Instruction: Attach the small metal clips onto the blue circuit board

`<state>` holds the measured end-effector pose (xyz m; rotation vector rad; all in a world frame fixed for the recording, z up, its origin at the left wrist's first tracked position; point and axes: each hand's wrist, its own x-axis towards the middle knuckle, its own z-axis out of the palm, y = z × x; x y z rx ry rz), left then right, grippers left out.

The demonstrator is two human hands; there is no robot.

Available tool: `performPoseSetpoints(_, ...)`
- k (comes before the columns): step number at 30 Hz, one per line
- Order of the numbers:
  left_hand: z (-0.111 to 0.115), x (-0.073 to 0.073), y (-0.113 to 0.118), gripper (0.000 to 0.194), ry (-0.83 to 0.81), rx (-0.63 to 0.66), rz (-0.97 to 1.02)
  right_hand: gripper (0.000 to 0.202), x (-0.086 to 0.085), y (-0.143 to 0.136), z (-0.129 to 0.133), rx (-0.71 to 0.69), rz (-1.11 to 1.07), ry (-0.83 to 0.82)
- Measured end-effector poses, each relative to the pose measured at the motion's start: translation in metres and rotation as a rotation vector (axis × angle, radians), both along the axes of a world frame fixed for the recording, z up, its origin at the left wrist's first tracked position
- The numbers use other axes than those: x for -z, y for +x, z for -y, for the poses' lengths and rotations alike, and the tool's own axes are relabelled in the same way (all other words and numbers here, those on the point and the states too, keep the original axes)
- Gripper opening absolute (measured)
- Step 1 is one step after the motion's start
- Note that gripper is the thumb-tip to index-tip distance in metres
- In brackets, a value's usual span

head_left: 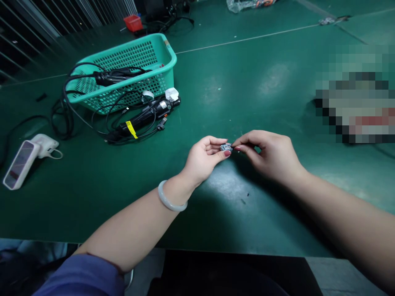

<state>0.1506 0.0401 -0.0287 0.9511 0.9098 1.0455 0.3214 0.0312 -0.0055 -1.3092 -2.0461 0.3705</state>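
Between its thumb and fingers, my left hand (204, 158) holds a small silvery object (226, 147) above the green table (197, 222). A pale bracelet (169, 201) is around the left wrist. My right hand (271, 154) is pinched at the right end of the silvery object, its thumb and index fingertip pressed close together. What lies between those right fingertips is too small to make out. Two tiny dark bits rest on the table below the hands.
A green basket (169, 74) with black cabled devices stands at the back left. A black tool (145, 119) with a yellow tag lies before it. Far left is a white device (21, 164). At right is a pixelated object (361, 111); farther back, a red box (133, 23).
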Motion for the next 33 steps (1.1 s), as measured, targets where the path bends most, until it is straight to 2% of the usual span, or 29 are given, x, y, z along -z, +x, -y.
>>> performPoseSetpoints(10, 0.0, 0.0, -0.0002, 0.032, -0.01, -0.03, 0.016, 0.014, -0.002, -0.0009, 0.0044, -0.007, 0.004, 0.13)
performPoseSetpoints(21, 0.0001, -0.0016, 0.001, 0.033, -0.025, -0.047, 0.036, 0.016, 0.0009, -0.0011, 0.0064, -0.013, 0.031, 0.189)
performPoseSetpoints(33, -0.0018, 0.0022, -0.001, 0.035, -0.014, -0.006, 0.084, 0.014, -0.0002, -0.003, 0.0063, 0.006, 0.016, 0.125)
